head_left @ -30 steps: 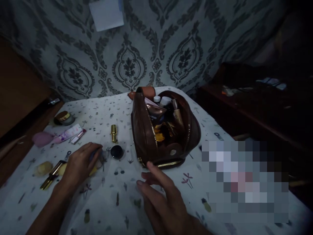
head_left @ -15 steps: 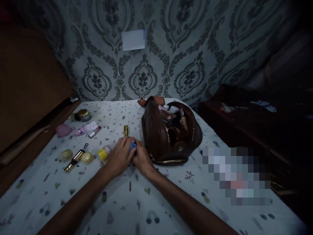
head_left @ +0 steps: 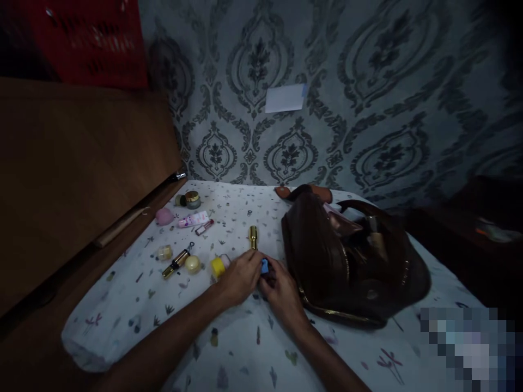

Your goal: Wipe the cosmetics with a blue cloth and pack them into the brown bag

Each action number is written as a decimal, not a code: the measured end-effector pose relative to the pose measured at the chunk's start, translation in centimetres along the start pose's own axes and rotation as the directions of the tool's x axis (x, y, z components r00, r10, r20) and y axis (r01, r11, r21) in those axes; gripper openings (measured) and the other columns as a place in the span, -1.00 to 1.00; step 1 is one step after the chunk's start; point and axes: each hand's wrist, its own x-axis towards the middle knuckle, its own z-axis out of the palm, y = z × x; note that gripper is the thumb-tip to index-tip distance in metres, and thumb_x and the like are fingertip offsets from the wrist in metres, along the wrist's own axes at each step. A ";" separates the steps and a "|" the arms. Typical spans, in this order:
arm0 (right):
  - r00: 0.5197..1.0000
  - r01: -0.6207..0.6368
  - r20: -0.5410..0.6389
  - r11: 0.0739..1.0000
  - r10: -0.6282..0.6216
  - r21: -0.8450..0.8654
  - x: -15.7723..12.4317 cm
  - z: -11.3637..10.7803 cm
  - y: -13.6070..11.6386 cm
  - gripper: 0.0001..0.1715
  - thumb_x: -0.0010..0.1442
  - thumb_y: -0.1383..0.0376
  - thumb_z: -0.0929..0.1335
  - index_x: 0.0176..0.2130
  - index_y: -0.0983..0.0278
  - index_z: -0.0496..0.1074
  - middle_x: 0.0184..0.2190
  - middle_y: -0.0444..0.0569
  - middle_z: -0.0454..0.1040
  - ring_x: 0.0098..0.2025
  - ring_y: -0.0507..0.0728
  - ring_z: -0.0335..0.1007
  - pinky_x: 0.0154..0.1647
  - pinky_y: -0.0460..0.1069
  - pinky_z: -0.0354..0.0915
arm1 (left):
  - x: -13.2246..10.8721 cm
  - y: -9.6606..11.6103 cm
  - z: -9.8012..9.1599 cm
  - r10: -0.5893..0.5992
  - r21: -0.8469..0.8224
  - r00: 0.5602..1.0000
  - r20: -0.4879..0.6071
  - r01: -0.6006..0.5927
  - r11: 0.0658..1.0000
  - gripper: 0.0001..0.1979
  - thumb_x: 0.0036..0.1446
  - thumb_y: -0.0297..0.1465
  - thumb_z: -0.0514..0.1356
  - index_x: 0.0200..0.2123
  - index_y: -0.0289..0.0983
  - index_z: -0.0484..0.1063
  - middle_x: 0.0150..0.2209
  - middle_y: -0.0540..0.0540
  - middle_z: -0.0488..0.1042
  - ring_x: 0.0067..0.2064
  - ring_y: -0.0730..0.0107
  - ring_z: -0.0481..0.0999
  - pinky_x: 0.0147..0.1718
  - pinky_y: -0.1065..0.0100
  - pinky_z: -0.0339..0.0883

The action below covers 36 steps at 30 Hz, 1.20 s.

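Observation:
Near the middle of the patterned cloth, my left hand point(head_left: 244, 276) and my right hand point(head_left: 280, 288) meet around a small blue item point(head_left: 265, 266). My right hand's fingers are curled at it; my left fingers are closed against its left side. A gold tube point(head_left: 253, 237) stands just beyond my fingertips. Beside my left hand is a yellow container point(head_left: 218, 267). Right of my right hand sits an open brown bag point(head_left: 318, 256) with cosmetics inside.
Left on the cloth point(head_left: 229, 212) are a cream round jar point(head_left: 192, 264), a gold-and-dark tube point(head_left: 177, 262), a pink puff point(head_left: 164, 216), a pink-and-white tube point(head_left: 193, 219) and a gold-lidded jar point(head_left: 193, 200). A red basket point(head_left: 98, 43) is at upper left.
The view has swung left, so everything sits further right and the red basket shows. Both hands stay together at the blue item, with my right fingers more visible.

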 end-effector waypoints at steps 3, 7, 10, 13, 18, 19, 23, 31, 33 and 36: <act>1.000 -0.017 0.018 0.999 0.017 0.027 -0.1 -0.1 -0.4 -0.41 0.08 0.29 0.32 0.12 0.31 0.39 -0.12 0.09 0.45 -0.31 0.15 0.47 -0.20 0.10 0.48 | 0.2 -0.5 -0.2 -0.022 0.038 1.000 -0.008 0.022 0.999 -0.77 0.37 -0.48 -0.07 -0.08 -0.23 0.36 -0.16 -0.12 0.44 -0.12 0.28 0.48 -0.07 0.26 0.44; 0.999 -0.028 0.020 0.999 0.027 0.031 -0.2 0.0 -0.6 -0.44 0.06 0.27 0.34 0.08 0.29 0.40 -0.14 0.05 0.41 -0.36 0.12 0.44 -0.23 0.08 0.47 | 0.2 -1.2 0.1 -0.018 0.125 0.999 -0.041 0.023 0.992 -0.75 0.39 -0.46 -0.09 -0.08 -0.24 0.37 -0.17 -0.13 0.44 -0.14 0.27 0.46 -0.08 0.24 0.42; 1.000 -0.022 0.002 0.999 0.022 0.030 -0.2 0.2 -0.8 -0.43 0.02 0.27 0.36 0.06 0.28 0.41 -0.17 0.04 0.41 -0.39 0.12 0.41 -0.26 0.09 0.46 | 0.1 -1.3 0.2 -0.001 0.146 0.999 -0.051 0.008 0.989 -0.76 0.39 -0.46 -0.08 -0.08 -0.23 0.37 -0.16 -0.13 0.44 -0.13 0.28 0.45 -0.08 0.25 0.42; 1.000 -0.020 -0.005 1.000 0.020 0.016 -0.1 0.3 -1.0 -0.46 0.00 0.26 0.38 0.02 0.28 0.43 -0.19 0.03 0.41 -0.38 0.13 0.38 -0.26 0.10 0.45 | -0.1 -1.3 0.0 0.010 0.147 0.998 -0.061 -0.001 0.989 -0.75 0.39 -0.46 -0.08 -0.06 -0.24 0.37 -0.15 -0.13 0.45 -0.13 0.28 0.45 -0.09 0.25 0.41; 0.999 -0.035 0.024 0.999 0.035 0.008 0.1 0.0 -1.3 -0.52 -0.03 0.24 0.38 -0.07 0.29 0.46 -0.24 0.02 0.43 -0.36 0.16 0.39 -0.25 0.10 0.42 | -0.4 -1.0 -0.4 0.040 0.162 0.997 -0.070 -0.028 0.986 -0.74 0.38 -0.46 -0.08 -0.07 -0.26 0.39 -0.17 -0.16 0.46 -0.14 0.25 0.47 -0.10 0.24 0.42; 0.999 -0.044 0.027 0.999 0.044 0.017 0.0 0.0 -1.3 -0.53 -0.03 0.23 0.39 -0.08 0.29 0.46 -0.23 0.03 0.44 -0.35 0.16 0.40 -0.25 0.10 0.41 | -0.5 -0.9 -0.4 0.050 0.150 0.995 -0.085 -0.037 0.988 -0.73 0.39 -0.45 -0.09 -0.06 -0.27 0.39 -0.17 -0.17 0.46 -0.13 0.24 0.47 -0.10 0.23 0.43; 0.993 -0.111 0.047 0.983 0.105 0.148 -0.1 0.0 -1.4 -0.55 -0.01 0.20 0.40 -0.09 0.26 0.41 -0.25 0.00 0.50 -0.33 0.16 0.44 -0.27 0.06 0.39 | -0.6 -0.5 -0.4 0.063 -0.015 0.982 -0.177 -0.067 0.998 -0.70 0.41 -0.38 -0.07 0.05 -0.30 0.36 -0.07 -0.24 0.49 -0.01 0.20 0.49 0.02 0.20 0.41; 0.965 -0.257 0.081 0.827 0.251 0.501 0.1 0.0 -1.6 -0.45 -0.14 0.13 0.56 -0.18 0.21 0.38 -0.33 -0.09 0.54 -0.35 0.10 0.46 -0.36 -0.04 0.39 | -0.3 0.3 -1.1 -0.105 -0.311 0.982 -0.157 0.052 0.949 -0.73 0.33 -0.28 0.06 -0.01 -0.26 0.39 -0.06 -0.16 0.53 -0.01 0.22 0.51 0.04 0.25 0.36; 0.958 -0.279 0.097 0.801 0.269 0.530 0.2 -0.1 -1.7 -0.46 -0.13 0.10 0.56 -0.19 0.22 0.39 -0.32 -0.08 0.53 -0.34 0.10 0.45 -0.37 -0.05 0.39 | -0.3 0.2 -1.2 -0.099 -0.318 0.983 -0.156 0.045 0.947 -0.74 0.32 -0.27 0.07 -0.03 -0.26 0.38 -0.08 -0.14 0.53 -0.02 0.22 0.51 0.02 0.26 0.35; 0.959 -0.278 0.101 0.796 0.267 0.538 0.1 -0.1 -1.8 -0.40 -0.13 0.12 0.55 -0.11 0.21 0.39 -0.24 -0.05 0.51 -0.33 0.10 0.45 -0.42 -0.05 0.40 | -0.3 0.2 -1.1 -0.096 -0.306 0.984 -0.152 0.045 0.951 -0.78 0.32 -0.28 0.07 -0.08 -0.25 0.38 -0.13 -0.12 0.52 -0.07 0.25 0.51 -0.03 0.28 0.35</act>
